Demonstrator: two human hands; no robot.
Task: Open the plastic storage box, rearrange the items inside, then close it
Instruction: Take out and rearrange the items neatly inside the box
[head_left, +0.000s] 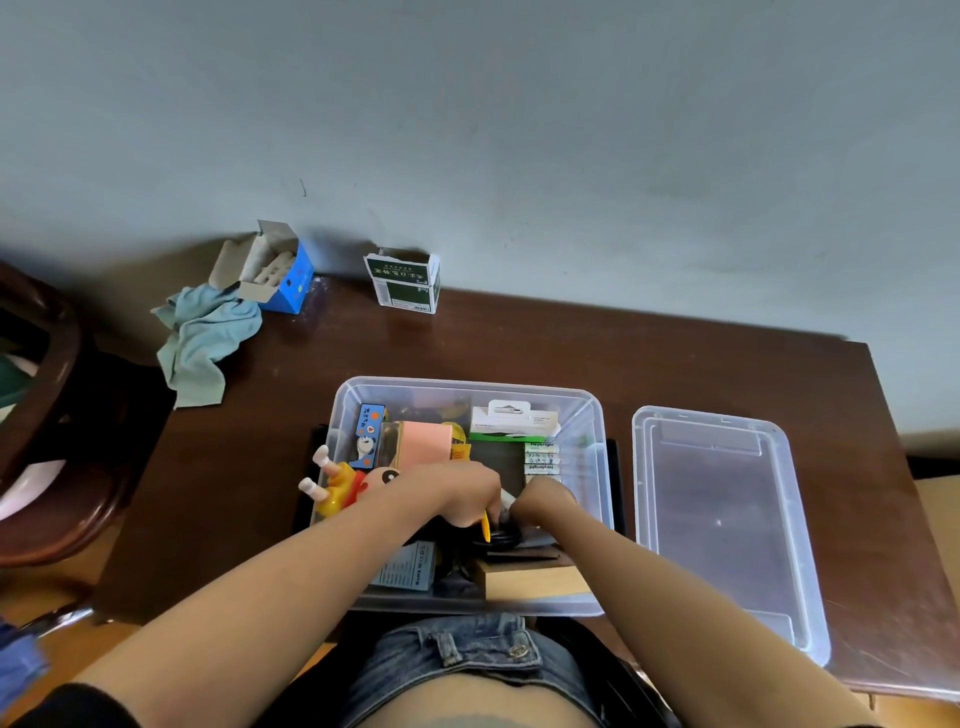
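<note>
Resting position: clear rectangular plastic storage box (589, 470) mid-table, long axis toward wall.
Lid: clear plastic lid (727, 525) flat beside it, parallel.
Left hand (462, 491): curled, pinching white stick (506, 496).
Right hand (545, 501): curled inside box; hold unclear.

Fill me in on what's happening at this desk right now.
A person is sorting through an open clear plastic storage box on a dark wooden table. Both hands are down inside it: the left hand and the right hand meet near the middle, over a coiled black cable, with a small white and yellow item between them. What each hand grips is hard to tell. The lid lies off to the right of the box, so closing is not yet done.
</note>
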